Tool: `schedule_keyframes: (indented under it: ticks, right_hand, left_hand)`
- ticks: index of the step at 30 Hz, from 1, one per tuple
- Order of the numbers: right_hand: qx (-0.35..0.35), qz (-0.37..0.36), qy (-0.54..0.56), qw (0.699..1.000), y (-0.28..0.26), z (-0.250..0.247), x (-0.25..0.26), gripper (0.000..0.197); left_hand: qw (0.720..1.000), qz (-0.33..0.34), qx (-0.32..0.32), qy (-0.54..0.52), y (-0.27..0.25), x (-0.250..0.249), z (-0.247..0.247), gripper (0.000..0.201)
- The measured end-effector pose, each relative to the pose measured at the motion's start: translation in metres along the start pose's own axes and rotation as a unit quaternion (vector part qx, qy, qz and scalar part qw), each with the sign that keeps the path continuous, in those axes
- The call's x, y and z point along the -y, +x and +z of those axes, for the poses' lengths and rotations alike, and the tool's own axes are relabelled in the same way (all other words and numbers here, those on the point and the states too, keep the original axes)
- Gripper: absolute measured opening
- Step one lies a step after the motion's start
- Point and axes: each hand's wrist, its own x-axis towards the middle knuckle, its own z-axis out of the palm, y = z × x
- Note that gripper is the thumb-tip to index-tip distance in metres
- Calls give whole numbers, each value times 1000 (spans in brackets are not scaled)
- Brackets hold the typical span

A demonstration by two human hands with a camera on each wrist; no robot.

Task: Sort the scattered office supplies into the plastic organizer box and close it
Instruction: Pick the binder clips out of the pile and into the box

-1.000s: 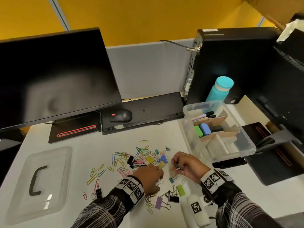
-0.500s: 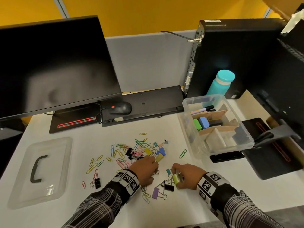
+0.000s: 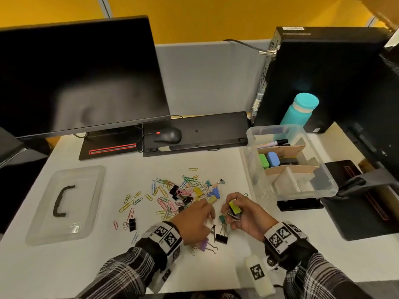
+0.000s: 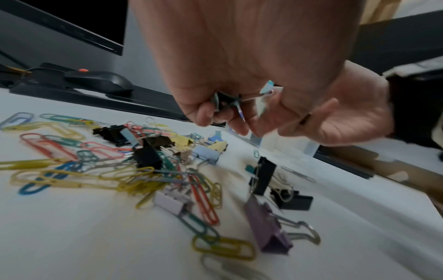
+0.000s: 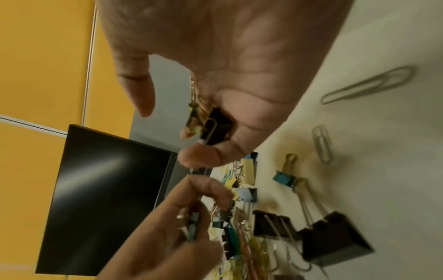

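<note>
— What's biggest on the tabletop (image 3: 216, 160)?
— The clear organizer box (image 3: 289, 167), open at the right of the frame, cardboard dividers inside. Its lid (image 3: 64, 203) lies flat at the far left, well apart from it.
— And the supplies?
— A heap of coloured paper clips and binder clips (image 3: 172, 195) in the middle, just above both hands. The box sits up and to the right of them, near the right hand.
— What's the right grip doing?
— The right hand (image 3: 248, 214) is curled round a yellow-green binder clip (image 3: 234, 207) and a black one (image 5: 217, 128) against the palm.
— The left?
— The left hand (image 3: 194, 221) has its fingers bunched, pinching a few small clips (image 4: 227, 100); the picture's blurred there, so I can't count them. A purple binder clip (image 4: 268, 227) and a black binder clip (image 3: 221, 238) lie on the tabletop between the wrists.
</note>
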Motion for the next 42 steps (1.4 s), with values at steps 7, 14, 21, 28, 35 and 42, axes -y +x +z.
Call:
schedule_keyframes:
  ticks: [7,14,21,28,35,42]
  right_hand:
    - [-80,-43,-464,881,1,4,3,38]
    - [26,2,-808,588,-9,6,-20,32]
    - [73,10,-825,560,2,16,-30,31]
    - [-121,-203,-646,726,-16,42,31,21]
    - [-435,-297,-522,671,-28,-5,70,24]
    - [-427,-158,-655,603,-13,-24,62,28]
  left_hand:
    - [987,29,70,145,10,-1,16,34]
    - [996,27,-37,79,4,25,-3,17]
    - [993,15,-116,34,5,38,-27,12]
    - [990,32,-127,53,4,43,-36,16]
    - [990,39,-116,67,2,47,-39,18]
    - [992,37,-98,70,2,46,-39,19]
